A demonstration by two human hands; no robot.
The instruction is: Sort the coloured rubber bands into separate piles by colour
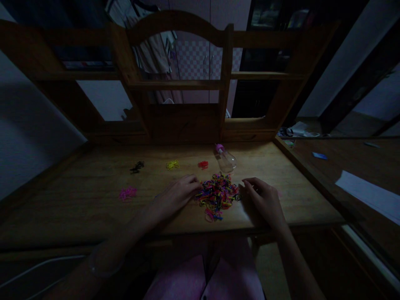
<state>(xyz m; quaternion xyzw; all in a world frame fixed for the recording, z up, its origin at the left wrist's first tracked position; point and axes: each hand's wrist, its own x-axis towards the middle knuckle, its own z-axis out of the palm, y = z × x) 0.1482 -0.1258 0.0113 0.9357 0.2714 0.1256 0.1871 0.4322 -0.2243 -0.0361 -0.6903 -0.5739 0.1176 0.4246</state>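
A heap of small coloured rubber bands, mixed in black, yellow, red, purple and pink, lies on the wooden desk in front of me. At the heap's left edge, my left hand is closed, its curled fingertips touching the bands. My right hand rests just right of the heap, thumb and forefinger drawn together in a pinch. What either hand holds, if anything, is too small and dark to make out. Beyond the heap are separate little groups of black bands, yellow bands and red bands; pink bands lie further left.
Behind the heap, a clear bulb-shaped bottle with a pink cap lies on its side. The desk's wooden shelf frame rises at the back. A lower brown surface at right carries white paper and a small blue packet.
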